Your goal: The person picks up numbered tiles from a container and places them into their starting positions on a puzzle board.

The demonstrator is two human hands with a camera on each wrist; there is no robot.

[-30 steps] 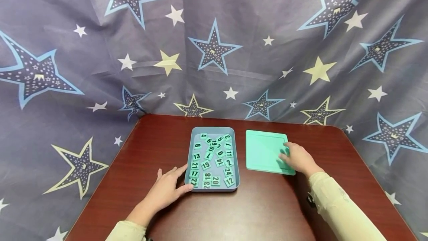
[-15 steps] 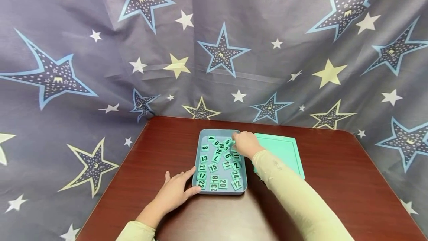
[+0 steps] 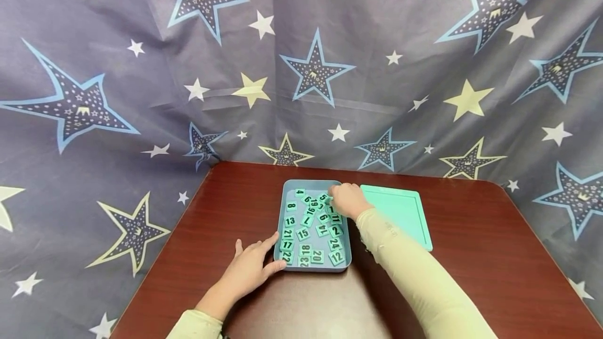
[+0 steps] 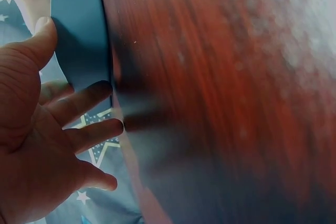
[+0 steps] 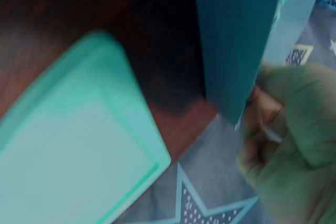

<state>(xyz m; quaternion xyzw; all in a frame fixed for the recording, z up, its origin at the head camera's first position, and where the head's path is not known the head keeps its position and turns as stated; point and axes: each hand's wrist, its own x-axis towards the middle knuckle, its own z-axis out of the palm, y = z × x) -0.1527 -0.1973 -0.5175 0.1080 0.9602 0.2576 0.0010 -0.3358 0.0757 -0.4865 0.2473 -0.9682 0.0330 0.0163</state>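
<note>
A shallow grey-blue tray (image 3: 312, 269) holds several mint number tiles (image 3: 303, 233) lying loosely, some overlapping. At its left side my left hand (image 3: 248, 269) has its fingers spread, with fingertips and thumb against the wall and near corner; the left wrist view shows this hand (image 4: 47, 114) beside the tray's outer side (image 4: 81, 30). My right hand (image 3: 349, 200) reaches over the far right corner, its curled fingers pinching at a number tile where the 3 lay. In the right wrist view that hand (image 5: 299, 129) has bent fingers behind the tray wall (image 5: 236, 35), hiding the tile.
A flat mint board (image 3: 400, 211) with a raised rim lies right of the tray, partly under my right forearm. Both rest on a dark red wooden table (image 3: 235, 198). A grey star-patterned cloth (image 3: 212, 135) hangs behind and at the sides.
My right hand has moved left from the mint board to the tray's far right corner and has stayed there over the last half second. The left hand keeps its place at the tray.
</note>
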